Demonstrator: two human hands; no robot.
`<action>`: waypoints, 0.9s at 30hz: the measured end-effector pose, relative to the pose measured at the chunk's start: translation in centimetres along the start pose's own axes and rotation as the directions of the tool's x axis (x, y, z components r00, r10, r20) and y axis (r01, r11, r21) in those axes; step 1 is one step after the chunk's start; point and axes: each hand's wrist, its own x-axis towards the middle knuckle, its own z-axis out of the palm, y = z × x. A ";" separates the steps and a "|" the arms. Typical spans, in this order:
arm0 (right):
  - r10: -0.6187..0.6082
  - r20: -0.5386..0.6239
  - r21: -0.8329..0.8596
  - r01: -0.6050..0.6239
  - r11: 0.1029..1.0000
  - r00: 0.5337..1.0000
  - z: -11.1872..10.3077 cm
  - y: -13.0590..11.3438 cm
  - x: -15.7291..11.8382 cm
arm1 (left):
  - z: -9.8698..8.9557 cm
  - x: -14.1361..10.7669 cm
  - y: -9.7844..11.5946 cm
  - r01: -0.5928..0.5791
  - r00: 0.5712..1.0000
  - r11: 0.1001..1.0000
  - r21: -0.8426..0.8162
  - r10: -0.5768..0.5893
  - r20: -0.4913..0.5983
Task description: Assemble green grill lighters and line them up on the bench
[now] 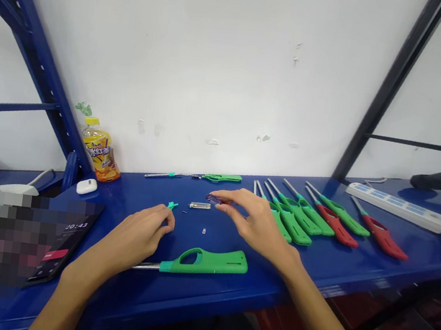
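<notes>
The right hand (252, 214) holds one small see-through piece (213, 200); one teal part (171, 205) lies beside the left hand (142, 229).

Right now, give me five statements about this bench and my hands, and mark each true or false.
1. The right hand holds a small clear piece. True.
2. The left hand is gripping the bottle. False: the bottle stands by the wall, apart from that hand.
3. The nearest lighter is green. True.
4. The power strip lies left of the phone. False: the power strip is far right, the phone left.
5. Two red lighters lie on the right. True.
</notes>
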 end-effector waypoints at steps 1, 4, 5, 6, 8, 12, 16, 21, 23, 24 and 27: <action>-0.002 0.001 0.002 0.002 1.000 1.000 0.0 0.0 0.0 | -0.1 0.0 0.1 -0.014 1.000 0.999 -0.048 0.014 -0.008; -0.024 0.008 0.006 0.024 1.000 1.000 0.0 -0.2 0.0 | -0.1 -0.1 0.3 -0.051 0.998 0.989 -0.141 0.048 -0.028; -0.032 0.007 0.004 0.031 0.999 0.999 0.0 -0.2 0.0 | -0.1 0.0 0.4 -0.060 0.998 0.985 -0.159 0.056 -0.033; -0.037 0.002 0.000 0.037 0.999 0.999 0.0 -0.2 -0.1 | -0.1 0.0 0.4 -0.066 0.997 0.983 -0.172 0.061 -0.039; -0.046 -0.015 -0.009 0.046 0.999 0.999 0.1 -0.3 -0.1 | 0.0 0.0 0.4 -0.070 0.997 0.980 -0.184 0.061 -0.051; -0.081 -0.029 -0.019 0.080 0.997 0.996 0.2 0.0 -0.1 | 0.1 0.1 0.2 -0.074 0.997 0.980 -0.186 0.066 -0.049; -0.136 -0.049 -0.024 0.135 0.991 0.990 0.4 0.3 -0.1 | 0.3 0.2 0.0 -0.070 0.997 0.981 -0.181 0.065 -0.030; -0.143 -0.041 -0.048 0.141 0.989 0.989 0.5 0.4 -0.1 | 0.2 0.3 -0.1 -0.037 0.999 0.987 -0.157 0.035 -0.016; -0.149 -0.033 -0.058 0.147 0.987 0.988 0.5 0.4 -0.2 | 0.3 0.3 -0.1 -0.008 1.000 0.990 -0.139 0.007 -0.008; -0.151 -0.030 -0.062 0.149 0.987 0.988 0.4 0.4 -0.2 | 0.4 0.4 -0.2 0.011 1.000 0.992 -0.128 -0.011 0.000; -0.154 -0.026 -0.075 0.152 0.986 0.988 0.5 0.4 -0.1 | 0.8 0.5 -0.2 0.046 0.999 0.994 -0.099 -0.044 0.029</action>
